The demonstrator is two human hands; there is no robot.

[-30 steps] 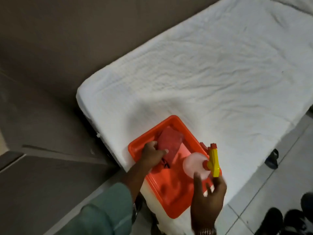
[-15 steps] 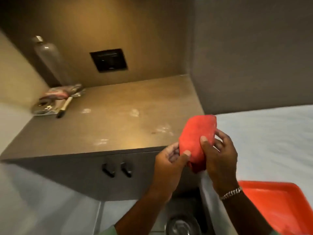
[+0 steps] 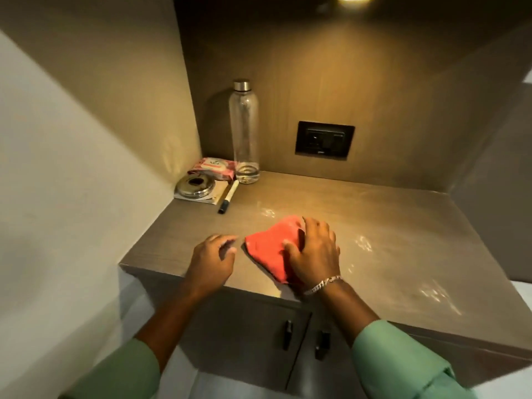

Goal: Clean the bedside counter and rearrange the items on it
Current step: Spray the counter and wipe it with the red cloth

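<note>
Warm browns and tans, with one red cloth and pale green sleeves.

The folded red-orange cloth [image 3: 270, 249] is the brightest thing on the grey-brown, faintly wood-grained counter top [image 3: 374, 226], which carries pale whitish streaks. The tall clear glass bottle [image 3: 244, 133] has a silver metal cap. The flat soft packet [image 3: 213, 168] is pink with a white label. The round metal dish [image 3: 195, 185] is silver with a dark centre. The slim white marker [image 3: 229, 195] has a black cap. The rectangular wall socket plate [image 3: 324, 140] is black. The sleeves [image 3: 403, 361] are pale green, and the chain bracelet [image 3: 322, 285] is silver.
</note>
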